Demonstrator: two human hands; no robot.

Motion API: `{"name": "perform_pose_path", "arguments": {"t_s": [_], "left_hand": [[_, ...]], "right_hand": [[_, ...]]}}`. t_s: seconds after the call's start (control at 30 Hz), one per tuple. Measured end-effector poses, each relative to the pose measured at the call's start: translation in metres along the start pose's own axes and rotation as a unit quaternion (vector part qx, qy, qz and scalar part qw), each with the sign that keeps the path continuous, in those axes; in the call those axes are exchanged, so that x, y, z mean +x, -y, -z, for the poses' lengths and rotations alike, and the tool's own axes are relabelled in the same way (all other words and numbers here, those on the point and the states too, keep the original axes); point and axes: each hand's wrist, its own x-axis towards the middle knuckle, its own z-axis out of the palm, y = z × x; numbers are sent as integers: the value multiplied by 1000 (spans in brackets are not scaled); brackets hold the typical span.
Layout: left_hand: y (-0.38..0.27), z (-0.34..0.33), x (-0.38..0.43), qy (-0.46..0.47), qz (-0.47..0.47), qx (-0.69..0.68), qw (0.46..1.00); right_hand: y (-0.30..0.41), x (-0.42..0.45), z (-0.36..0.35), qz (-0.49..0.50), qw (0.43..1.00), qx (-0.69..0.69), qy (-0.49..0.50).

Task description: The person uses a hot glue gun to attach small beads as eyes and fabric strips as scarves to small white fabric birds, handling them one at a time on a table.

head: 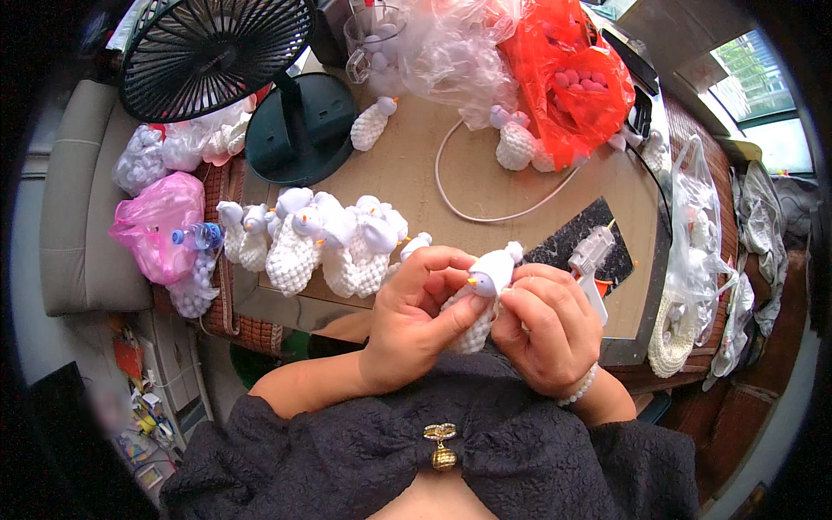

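Between my two hands, close to my chest, is a small snowman doll point(474, 329) with a white crocheted body, a white pompom hat point(493, 266) and an orange nose. My left hand point(416, 318) grips its body, with the thumb just under the face. On the other side, my right hand point(552, 325) pinches at the edge of the hat and neck; its fingertips partly hide that spot. Several similar snowman dolls point(291, 260) stand bunched on the table to the left. A hot glue gun point(591, 250) rests right of my hands on a black speckled slab point(614, 260).
A black fan point(300, 130) stands at the back left of the table point(403, 175). Behind are a clear plastic bag point(455, 52) and a red bag point(559, 97) of pink balls. A white cable point(448, 205) loops across the middle. One doll point(370, 129) lies near the fan.
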Motion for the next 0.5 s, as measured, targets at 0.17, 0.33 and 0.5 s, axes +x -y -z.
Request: {"name": "perform_pose_path", "arguments": {"t_s": [0.17, 0.33, 0.5], "left_hand": [[10, 9, -1, -10, 21, -72, 997], [3, 11, 1, -10, 36, -87, 996], [4, 15, 6, 5, 60, -128, 990]], "right_hand": [[-4, 0, -4, 17, 998, -48, 47], [-9, -1, -5, 0, 999, -25, 49], [-10, 3, -4, -3, 998, 0, 59]]}}
